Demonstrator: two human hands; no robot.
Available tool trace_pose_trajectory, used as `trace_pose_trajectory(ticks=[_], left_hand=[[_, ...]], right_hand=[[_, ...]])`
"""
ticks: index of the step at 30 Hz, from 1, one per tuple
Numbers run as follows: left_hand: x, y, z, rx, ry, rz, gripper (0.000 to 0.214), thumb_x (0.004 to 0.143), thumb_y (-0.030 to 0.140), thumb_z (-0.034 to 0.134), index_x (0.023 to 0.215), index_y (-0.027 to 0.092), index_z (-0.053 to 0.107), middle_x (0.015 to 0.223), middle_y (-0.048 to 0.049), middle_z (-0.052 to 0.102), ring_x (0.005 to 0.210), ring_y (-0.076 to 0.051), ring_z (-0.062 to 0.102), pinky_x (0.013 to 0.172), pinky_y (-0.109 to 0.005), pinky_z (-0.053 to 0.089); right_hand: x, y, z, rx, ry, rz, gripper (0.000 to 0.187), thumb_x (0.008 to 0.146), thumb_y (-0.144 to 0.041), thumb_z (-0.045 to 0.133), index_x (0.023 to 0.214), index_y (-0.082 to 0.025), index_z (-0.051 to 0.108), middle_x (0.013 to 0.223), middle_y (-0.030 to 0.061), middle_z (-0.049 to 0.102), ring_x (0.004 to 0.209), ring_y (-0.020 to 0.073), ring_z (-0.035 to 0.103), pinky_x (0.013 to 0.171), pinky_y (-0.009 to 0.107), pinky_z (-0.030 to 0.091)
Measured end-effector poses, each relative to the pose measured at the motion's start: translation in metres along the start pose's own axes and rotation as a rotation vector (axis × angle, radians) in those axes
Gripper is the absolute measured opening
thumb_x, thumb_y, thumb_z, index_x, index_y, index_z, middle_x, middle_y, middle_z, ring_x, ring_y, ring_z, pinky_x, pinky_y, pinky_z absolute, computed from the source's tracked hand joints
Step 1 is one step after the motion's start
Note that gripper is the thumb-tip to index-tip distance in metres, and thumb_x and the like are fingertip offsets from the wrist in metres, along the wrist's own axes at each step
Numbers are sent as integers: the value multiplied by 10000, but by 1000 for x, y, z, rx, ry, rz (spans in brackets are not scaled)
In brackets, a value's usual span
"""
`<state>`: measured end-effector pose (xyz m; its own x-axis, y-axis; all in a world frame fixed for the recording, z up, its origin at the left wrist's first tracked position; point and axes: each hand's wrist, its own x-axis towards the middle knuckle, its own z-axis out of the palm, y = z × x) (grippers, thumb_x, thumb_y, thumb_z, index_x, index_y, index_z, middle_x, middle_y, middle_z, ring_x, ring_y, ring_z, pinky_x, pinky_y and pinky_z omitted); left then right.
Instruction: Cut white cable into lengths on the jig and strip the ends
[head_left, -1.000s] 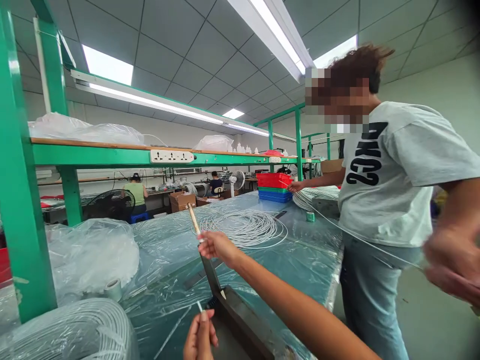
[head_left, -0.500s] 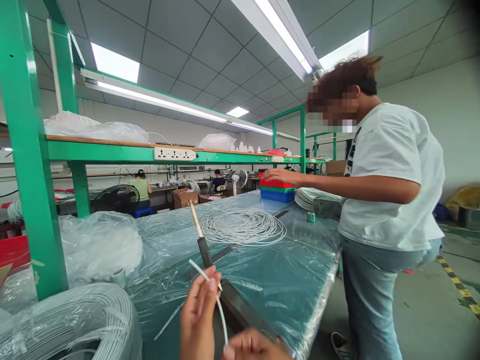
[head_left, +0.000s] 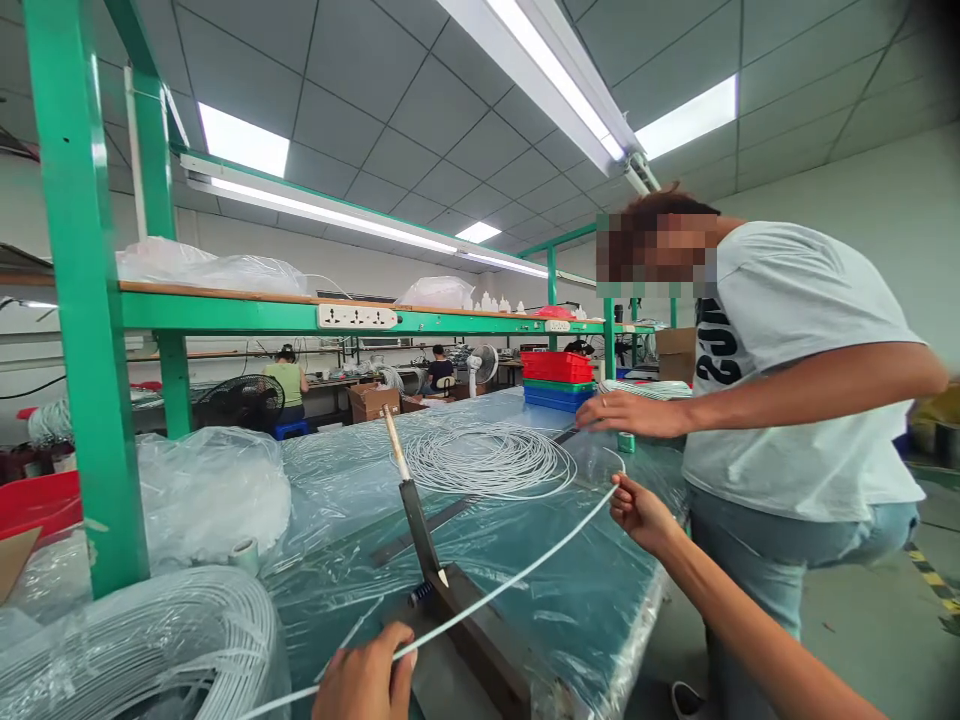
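A length of white cable [head_left: 517, 580] runs between my two hands, slanting up from lower left to right. My left hand [head_left: 367, 675], low at the bottom of the view, has its fingers and thumb closed around the cable. Farther out, near the right table edge, my right hand [head_left: 639, 508] pinches it close to its curled upper end. Under the cable stands a lever cutter [head_left: 424, 530], its dark arm raised and its handle pointing up. Behind the cutter lies a loose coil of white cable [head_left: 487, 462].
At left sits a plastic-wrapped cable coil [head_left: 247, 640] beside a clear plastic bag [head_left: 210, 490] and a green post [head_left: 82, 300]. Red and blue bins [head_left: 556, 368] stand at the far end. A co-worker [head_left: 810, 380] leans over the table's right side, one hand [head_left: 637, 412] near mine.
My right hand has moved up and right with the cable's end, stretching the cable out. My left hand has dropped lower left. The co-worker has bent down, drawing a hand away from the bins.
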<state>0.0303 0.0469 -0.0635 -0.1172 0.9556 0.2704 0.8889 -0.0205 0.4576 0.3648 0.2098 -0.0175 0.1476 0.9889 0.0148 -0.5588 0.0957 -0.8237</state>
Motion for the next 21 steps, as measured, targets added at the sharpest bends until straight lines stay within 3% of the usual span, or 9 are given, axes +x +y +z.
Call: trace_pose_trajectory(ticks=[7, 14, 18, 21], left_hand=[[-6, -4, -1, 114, 89, -5, 219, 806, 123, 450, 835, 259, 619, 713, 21, 691, 689, -167, 632, 580, -209, 313], [-10, 0, -8, 191, 77, 21, 258, 823, 103, 407, 818, 252, 618, 724, 11, 689, 733, -185, 637, 586, -226, 309], [-12, -4, -28, 182, 74, -38, 268, 836, 161, 375, 829, 256, 626, 771, -1, 690, 795, -215, 626, 634, -250, 330], [-14, -8, -46, 145, 52, -94, 255, 833, 223, 370, 878, 267, 617, 804, -15, 687, 795, -216, 618, 624, -241, 340]], right_hand=[[18, -5, -4, -20, 31, -39, 262, 889, -259, 413, 663, -130, 449, 480, -97, 278, 358, 20, 251, 337, 137, 253], [28, -20, -13, 47, 77, -55, 263, 890, -278, 413, 676, -131, 458, 470, -101, 271, 346, 17, 236, 320, 134, 238], [17, -23, -11, 99, -2, 56, 287, 912, -238, 354, 661, -136, 450, 418, -113, 216, 301, 14, 197, 306, 128, 208], [-1, -6, 3, 128, -114, 187, 308, 917, -238, 322, 644, -144, 433, 385, -109, 234, 283, 8, 219, 314, 120, 190]])
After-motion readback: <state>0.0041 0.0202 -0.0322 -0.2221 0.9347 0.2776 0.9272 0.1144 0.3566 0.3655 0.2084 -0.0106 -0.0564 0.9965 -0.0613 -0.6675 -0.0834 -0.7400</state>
